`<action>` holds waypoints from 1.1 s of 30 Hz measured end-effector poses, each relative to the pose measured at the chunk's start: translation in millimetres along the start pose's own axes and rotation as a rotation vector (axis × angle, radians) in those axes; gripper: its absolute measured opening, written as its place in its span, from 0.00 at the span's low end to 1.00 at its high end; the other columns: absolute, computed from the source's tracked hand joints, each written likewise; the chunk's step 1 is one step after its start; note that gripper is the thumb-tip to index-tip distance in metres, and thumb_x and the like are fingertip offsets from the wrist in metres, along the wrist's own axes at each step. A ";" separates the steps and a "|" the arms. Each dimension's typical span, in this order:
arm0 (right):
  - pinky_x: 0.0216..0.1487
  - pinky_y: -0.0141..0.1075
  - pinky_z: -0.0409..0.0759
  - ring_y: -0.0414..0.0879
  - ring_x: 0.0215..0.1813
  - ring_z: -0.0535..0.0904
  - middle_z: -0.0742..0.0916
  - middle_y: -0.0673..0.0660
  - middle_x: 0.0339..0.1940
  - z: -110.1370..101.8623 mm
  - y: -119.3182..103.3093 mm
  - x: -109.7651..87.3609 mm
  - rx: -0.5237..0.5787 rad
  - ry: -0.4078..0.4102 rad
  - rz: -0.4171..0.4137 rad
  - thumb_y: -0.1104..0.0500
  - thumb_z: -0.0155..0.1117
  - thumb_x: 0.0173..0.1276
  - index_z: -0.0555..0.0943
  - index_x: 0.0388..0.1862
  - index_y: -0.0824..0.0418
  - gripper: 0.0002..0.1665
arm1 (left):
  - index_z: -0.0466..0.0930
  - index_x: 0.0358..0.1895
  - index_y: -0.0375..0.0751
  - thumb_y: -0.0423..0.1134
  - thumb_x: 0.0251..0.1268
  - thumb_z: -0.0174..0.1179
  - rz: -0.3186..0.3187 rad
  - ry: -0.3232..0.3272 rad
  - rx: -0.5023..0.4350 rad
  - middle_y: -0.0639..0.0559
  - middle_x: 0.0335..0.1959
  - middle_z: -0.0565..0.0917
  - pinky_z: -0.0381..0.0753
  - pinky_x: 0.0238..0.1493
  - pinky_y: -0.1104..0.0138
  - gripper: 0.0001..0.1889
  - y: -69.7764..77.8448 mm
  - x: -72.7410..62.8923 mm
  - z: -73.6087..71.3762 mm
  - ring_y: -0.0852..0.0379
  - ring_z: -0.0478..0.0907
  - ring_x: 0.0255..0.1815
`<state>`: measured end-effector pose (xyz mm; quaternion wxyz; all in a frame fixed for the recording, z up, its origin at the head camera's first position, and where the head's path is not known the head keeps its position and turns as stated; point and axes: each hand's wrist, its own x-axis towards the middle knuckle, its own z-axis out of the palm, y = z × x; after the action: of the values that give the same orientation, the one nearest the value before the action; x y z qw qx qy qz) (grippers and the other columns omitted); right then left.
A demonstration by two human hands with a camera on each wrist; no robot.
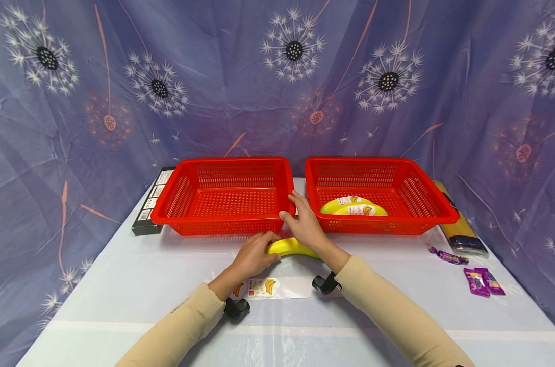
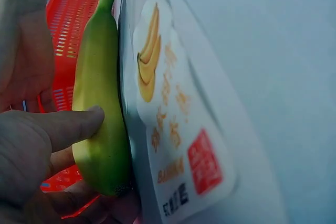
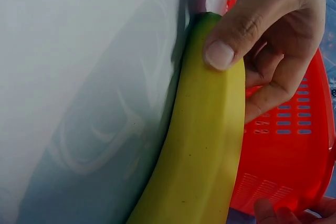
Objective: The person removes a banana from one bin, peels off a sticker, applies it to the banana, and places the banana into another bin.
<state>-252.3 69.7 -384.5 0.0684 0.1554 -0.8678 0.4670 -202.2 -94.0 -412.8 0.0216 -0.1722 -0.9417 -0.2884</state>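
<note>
A yellow banana point(image 1: 292, 246) with greenish ends lies on the table before the baskets. My left hand point(image 1: 253, 256) grips its left end, thumb on the near side, as the left wrist view shows of the banana point(image 2: 100, 87). My right hand point(image 1: 307, 227) is above the banana's right part, its fingers spread and reaching toward the left basket's right corner; whether they touch the rim I cannot tell. Only the right fingertips point(image 3: 265, 212) show low in the right wrist view. Nearer me lies a strip of banana stickers point(image 1: 262, 287), partly hidden by the left wrist.
A red left basket point(image 1: 227, 220) and a red right basket point(image 1: 383, 224) stand behind; the right one holds two stickered bananas point(image 1: 362, 209). A black box point(image 1: 150, 209) is at far left. At right are a yellow packet point(image 1: 463, 224) and purple wrapped sweets point(image 1: 477, 281).
</note>
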 end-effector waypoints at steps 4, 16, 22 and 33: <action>0.65 0.47 0.70 0.53 0.75 0.58 0.59 0.53 0.77 -0.1 -0.8 -1.2 -0.005 0.000 0.003 0.50 0.58 0.68 0.62 0.70 0.63 0.36 | 0.77 0.51 0.46 0.41 0.51 0.70 -0.018 0.001 -0.002 0.50 0.41 0.81 0.73 0.42 0.60 0.22 0.5 -1.2 -2.7 0.56 0.74 0.40; 0.64 0.50 0.71 0.54 0.71 0.65 0.61 0.55 0.76 -16.4 -11.9 -37.7 -0.088 -0.045 -0.045 0.48 0.58 0.67 0.63 0.70 0.60 0.36 | 0.78 0.53 0.45 0.41 0.52 0.68 -0.065 0.132 -0.064 0.47 0.46 0.80 0.72 0.42 0.61 0.23 -1.7 -30.8 -30.5 0.53 0.71 0.45; 0.62 0.51 0.70 0.53 0.64 0.69 0.75 0.58 0.63 -18.6 -7.1 -67.2 -0.117 -0.005 -0.107 0.56 0.63 0.62 0.72 0.62 0.59 0.29 | 0.81 0.49 0.44 0.38 0.52 0.68 -0.028 0.162 -0.063 0.48 0.45 0.80 0.72 0.49 0.56 0.19 -9.8 -52.9 -39.6 0.51 0.72 0.48; 0.42 0.33 0.70 0.44 0.44 0.70 0.80 0.54 0.40 -1.1 7.8 -100.5 -0.195 -0.277 -0.146 0.56 0.67 0.59 0.79 0.50 0.59 0.20 | 0.83 0.44 0.46 0.33 0.48 0.67 -0.030 0.064 -0.041 0.55 0.34 0.78 0.65 0.37 0.70 0.16 -22.2 -89.5 -36.3 0.61 0.66 0.37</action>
<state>-160.2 95.3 -416.5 -0.0032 0.2736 -0.8964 0.3488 -127.6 -159.1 -407.0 0.0441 -0.1493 -0.9369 -0.3132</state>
